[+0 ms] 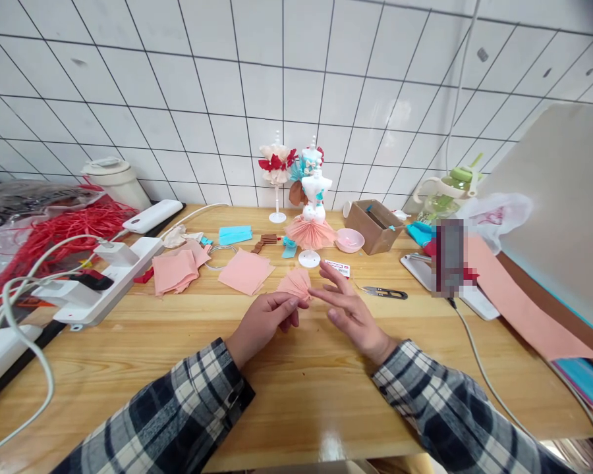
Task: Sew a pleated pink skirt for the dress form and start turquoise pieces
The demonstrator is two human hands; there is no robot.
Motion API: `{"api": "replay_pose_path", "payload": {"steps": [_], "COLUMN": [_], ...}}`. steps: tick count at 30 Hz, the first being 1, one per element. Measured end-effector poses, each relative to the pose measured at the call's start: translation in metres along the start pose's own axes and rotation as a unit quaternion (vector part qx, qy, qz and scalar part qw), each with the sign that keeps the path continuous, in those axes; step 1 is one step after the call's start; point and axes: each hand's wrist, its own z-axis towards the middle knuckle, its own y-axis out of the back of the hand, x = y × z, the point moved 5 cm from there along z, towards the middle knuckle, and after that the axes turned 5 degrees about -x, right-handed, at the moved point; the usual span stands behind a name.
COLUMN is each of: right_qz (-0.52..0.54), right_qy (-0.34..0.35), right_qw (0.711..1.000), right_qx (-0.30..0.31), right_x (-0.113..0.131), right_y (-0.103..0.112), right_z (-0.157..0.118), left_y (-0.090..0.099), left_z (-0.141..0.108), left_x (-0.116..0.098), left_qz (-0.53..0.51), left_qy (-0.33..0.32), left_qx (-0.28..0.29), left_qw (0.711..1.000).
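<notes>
A pleated pink paper fan (295, 283) spreads out above my left hand (271, 319), whose thumb and fingers pinch its gathered lower end. My right hand (350, 315) is just right of the fan with its fingers apart, one fingertip close to the fan's edge. Behind them a small white mannequin (316, 191) stands upright on a round base, wearing a pleated pink skirt (310, 233). Flat pink paper squares (246, 271) lie left of the fan, and another pink stack (176, 270) is farther left.
Black-handled snips (386, 293) lie right of my right hand. Behind are a pink bowl (350, 240), a cardboard box (374, 226) and a second dressed mannequin (277, 164). A power strip (109, 280) with cables is at left; a phone-like device (449, 257), blurred out, is at right.
</notes>
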Motion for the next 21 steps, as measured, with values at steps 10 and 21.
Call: {"api": "replay_pose_path", "payload": {"steps": [10,21], "right_qz": [0.092,-0.007], "right_qy": [-0.084,-0.049], "right_qw": [0.992,0.998], "right_qx": [0.010,-0.025], "right_x": [-0.002,-0.004], "right_y": [-0.007,-0.006], "right_z": [-0.002,-0.002], "left_y": [-0.007,-0.003], "left_z": [-0.003,-0.002], "left_x": [0.001,0.004], "left_qz": [-0.034,-0.157], "left_qy": [0.047,0.089], "left_qx": [0.010,-0.020], "left_qw": [0.998,0.983]}}
